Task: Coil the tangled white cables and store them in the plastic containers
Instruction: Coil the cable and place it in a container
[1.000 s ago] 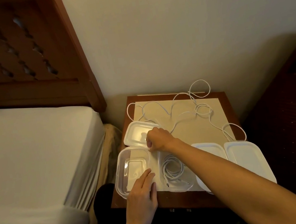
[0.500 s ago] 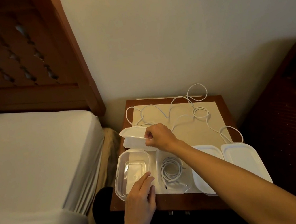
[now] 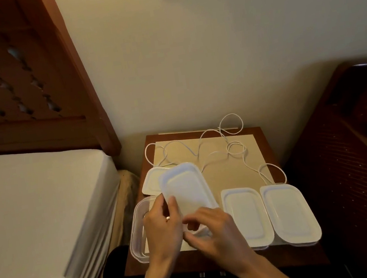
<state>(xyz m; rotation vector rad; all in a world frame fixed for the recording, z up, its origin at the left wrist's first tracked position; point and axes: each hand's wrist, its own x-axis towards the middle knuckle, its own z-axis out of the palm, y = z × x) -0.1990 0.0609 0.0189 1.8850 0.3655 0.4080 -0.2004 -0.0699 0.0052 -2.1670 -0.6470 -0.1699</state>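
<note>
From the head view, both hands hold a white lid (image 3: pixel 186 190) tilted over the near middle of the bench (image 3: pixel 262 131). The left hand (image 3: pixel 162 227) pinches its left edge, thumb on top; the right hand (image 3: pixel 215 231) curls round its near end. Whatever lies beneath the lid and hands is hidden. A clear open container (image 3: pixel 136 231) shows at the left, partly covered by the left hand. A second lid (image 3: pixel 150 181) lies behind. Two lidded containers (image 3: pixel 246 215) (image 3: pixel 289 213) sit at the right. The tangled white cable (image 3: pixel 234 148) sprawls across the far side of a beige mat (image 3: pixel 230 174), one loop over the back edge. A bed (image 3: pixel 32 204) stands to the left.
</note>
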